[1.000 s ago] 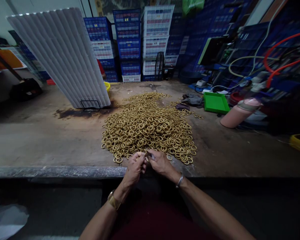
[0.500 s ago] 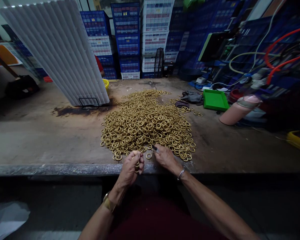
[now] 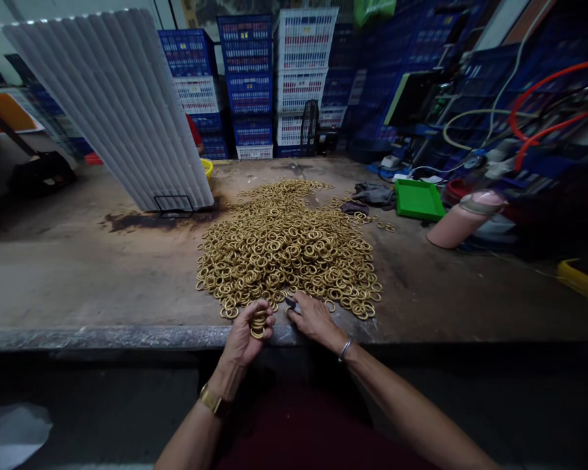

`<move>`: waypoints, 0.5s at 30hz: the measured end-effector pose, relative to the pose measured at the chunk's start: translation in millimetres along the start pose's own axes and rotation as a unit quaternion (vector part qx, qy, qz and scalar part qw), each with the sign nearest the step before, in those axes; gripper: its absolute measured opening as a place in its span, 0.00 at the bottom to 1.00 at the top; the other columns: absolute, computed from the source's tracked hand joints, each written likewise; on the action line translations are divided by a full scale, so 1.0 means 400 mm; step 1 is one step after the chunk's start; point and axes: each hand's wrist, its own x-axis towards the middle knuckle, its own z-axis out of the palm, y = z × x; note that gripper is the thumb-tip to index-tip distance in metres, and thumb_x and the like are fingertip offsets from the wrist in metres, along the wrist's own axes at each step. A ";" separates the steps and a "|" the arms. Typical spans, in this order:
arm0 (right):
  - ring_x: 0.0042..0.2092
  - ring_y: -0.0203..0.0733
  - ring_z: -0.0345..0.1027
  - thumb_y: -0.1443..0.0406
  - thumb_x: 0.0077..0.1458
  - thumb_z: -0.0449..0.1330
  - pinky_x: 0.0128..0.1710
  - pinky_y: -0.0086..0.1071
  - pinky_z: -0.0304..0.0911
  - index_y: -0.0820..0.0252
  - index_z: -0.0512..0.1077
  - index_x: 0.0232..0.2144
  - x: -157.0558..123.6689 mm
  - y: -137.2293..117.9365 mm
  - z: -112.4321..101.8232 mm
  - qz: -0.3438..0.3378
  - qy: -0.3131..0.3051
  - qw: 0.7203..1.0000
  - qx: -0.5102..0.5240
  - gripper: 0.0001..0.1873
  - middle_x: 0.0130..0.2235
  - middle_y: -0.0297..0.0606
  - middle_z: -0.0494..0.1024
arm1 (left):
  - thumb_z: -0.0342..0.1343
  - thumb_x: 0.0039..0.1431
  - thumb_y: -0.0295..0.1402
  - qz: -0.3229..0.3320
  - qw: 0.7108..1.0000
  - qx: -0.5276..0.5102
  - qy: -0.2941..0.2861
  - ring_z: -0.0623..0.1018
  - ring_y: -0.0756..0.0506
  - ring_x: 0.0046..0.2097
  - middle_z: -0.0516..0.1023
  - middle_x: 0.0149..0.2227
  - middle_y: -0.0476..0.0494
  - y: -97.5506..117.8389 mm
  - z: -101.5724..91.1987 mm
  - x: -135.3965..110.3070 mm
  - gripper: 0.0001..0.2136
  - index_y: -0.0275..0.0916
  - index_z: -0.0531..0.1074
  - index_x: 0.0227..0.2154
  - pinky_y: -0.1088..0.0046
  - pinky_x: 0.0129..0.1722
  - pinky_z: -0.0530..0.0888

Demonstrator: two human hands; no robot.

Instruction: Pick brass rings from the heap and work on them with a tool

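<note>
the left hand [image 3: 242, 334] clamps several rings [image 3: 257, 324] between curled fingers, likely to keep them bundled. the right hand [image 3: 317, 318] pinches a dark-tipped tool [image 3: 291, 303], apparently for precise control. the ring pile [image 3: 287, 251] lies near the table edge [image 3: 102, 337], presumably within easy reach.

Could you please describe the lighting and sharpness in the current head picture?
Head view: dim overall, darkest below the table edge; the ring pile and left hand fairly clear; toward the right, the pink cylinder and red hose look soft and stretched; slight shine on the bracelet.
</note>
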 end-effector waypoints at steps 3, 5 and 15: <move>0.34 0.39 0.65 0.64 0.50 0.52 0.32 0.28 0.52 0.59 0.65 0.36 -0.001 0.006 0.005 -0.002 0.010 0.999 0.043 0.09 0.33 0.37 0.73 | 0.59 0.45 0.34 0.001 1.000 0.002 0.003 0.69 0.53 0.26 0.69 0.25 0.47 -0.006 0.000 0.000 0.09 0.33 0.67 0.25 0.84 0.16 0.58; 0.31 0.37 0.63 0.65 0.50 0.51 0.31 0.27 0.53 0.59 0.65 0.33 -0.001 0.003 0.006 -0.008 0.024 0.993 0.112 0.06 0.30 0.35 0.71 | 0.61 0.44 0.33 0.002 1.000 0.016 0.018 0.70 0.53 0.26 0.69 0.26 0.47 -0.013 0.004 0.000 0.09 0.34 0.67 0.26 0.85 0.16 0.59; 0.26 0.31 0.55 0.63 0.52 0.50 0.27 0.24 0.53 0.58 0.61 0.27 -0.006 -0.042 -0.017 -0.042 0.099 0.943 0.316 0.05 0.24 0.28 0.62 | 0.60 0.43 0.42 0.051 0.985 0.145 0.078 0.65 0.56 0.20 0.64 0.21 0.55 -0.045 0.031 -0.004 0.16 0.36 0.67 0.31 0.85 0.14 0.55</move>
